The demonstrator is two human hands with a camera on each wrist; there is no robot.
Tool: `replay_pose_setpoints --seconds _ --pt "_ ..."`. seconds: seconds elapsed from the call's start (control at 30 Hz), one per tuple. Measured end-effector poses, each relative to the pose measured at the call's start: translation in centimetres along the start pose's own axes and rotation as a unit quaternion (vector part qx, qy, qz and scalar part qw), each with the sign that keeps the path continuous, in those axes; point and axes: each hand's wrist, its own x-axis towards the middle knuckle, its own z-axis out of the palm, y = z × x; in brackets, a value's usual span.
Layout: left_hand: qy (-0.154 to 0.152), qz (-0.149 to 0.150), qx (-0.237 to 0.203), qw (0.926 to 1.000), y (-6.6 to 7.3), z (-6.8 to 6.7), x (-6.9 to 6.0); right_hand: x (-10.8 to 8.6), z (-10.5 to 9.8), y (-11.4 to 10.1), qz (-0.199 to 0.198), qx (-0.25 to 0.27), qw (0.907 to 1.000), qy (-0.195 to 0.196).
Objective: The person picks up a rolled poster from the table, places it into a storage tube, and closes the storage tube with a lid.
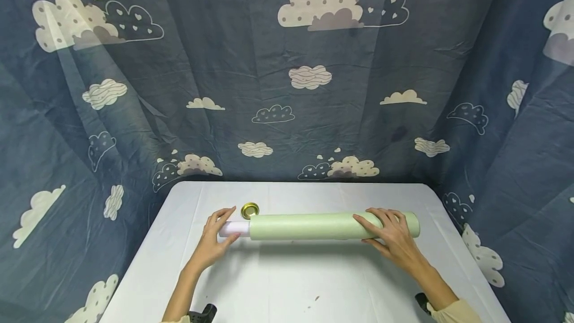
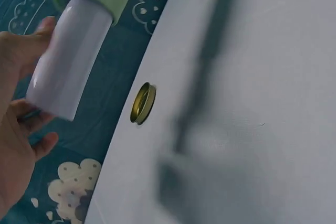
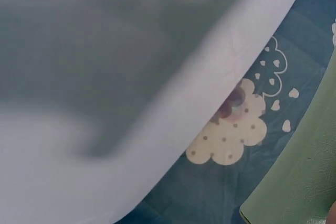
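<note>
Green tube [image 1: 309, 227]: likely light, stiff; grip near ends.
Right hand [image 1: 394, 237]: clamped on it.
Left hand [image 1: 213, 238]: curled round white roll [image 2: 71, 59].

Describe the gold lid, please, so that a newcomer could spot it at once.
Find the white table, then, in the head view, the left end of the green tube. Just behind that end, near the left hand, lies the lid: small, round and shiny gold, unlike the green tube or the white tube inside it.
</note>
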Motion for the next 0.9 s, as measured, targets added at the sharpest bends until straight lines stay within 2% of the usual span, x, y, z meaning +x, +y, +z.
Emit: replay_pose_setpoints --seconds 0.03,0.1,0.2,0.27,0.33,0.4,0.57,0.73,0.9 --pt "0.008 -0.025 -0.024 0.9994 -0.2 -0.3 -0.1 -0.1 -0.1 0.1 0.001 0.001 1.0000 0.001" --pt "0.022 -0.081 -0.081 0.9932 -0.6 -0.7 -0.3 -0.2 -0.2 0.2 0.004 0.002 1.0000 0.005" --pt "0.029 -0.151 -0.173 0.9728 -1.4 -0.9 -0.7 -0.5 -0.4 0.3 0.012 0.004 0.9999 0.004" --pt "0.021 -0.176 -0.224 0.9585 -1.8 -0.8 -1.0 -0.7 -0.5 0.4 0.017 0.001 0.9999 0.000" --pt "0.011 -0.181 -0.256 0.9495 -2.0 -0.5 -1.3 -0.8 -0.5 0.3 0.021 -0.001 0.9998 -0.004" --pt "0.006 -0.181 -0.274 0.9444 -2.1 -0.2 -1.6 -0.9 -0.5 0.3 0.021 -0.003 0.9998 -0.005" --pt "0.014 -0.183 -0.288 0.9398 -2.0 0.3 -1.6 -1.0 -0.3 0.2 0.018 0.002 0.9998 0.005" --pt "0.019 -0.178 -0.295 0.9384 -2.1 0.5 -1.4 -1.2 0.0 0.3 0.018 0.006 0.9997 0.012" --pt "0.009 -0.180 -0.299 0.9370 -1.8 0.6 -1.3 -1.3 0.1 0.2 0.017 0.005 0.9998 0.011"
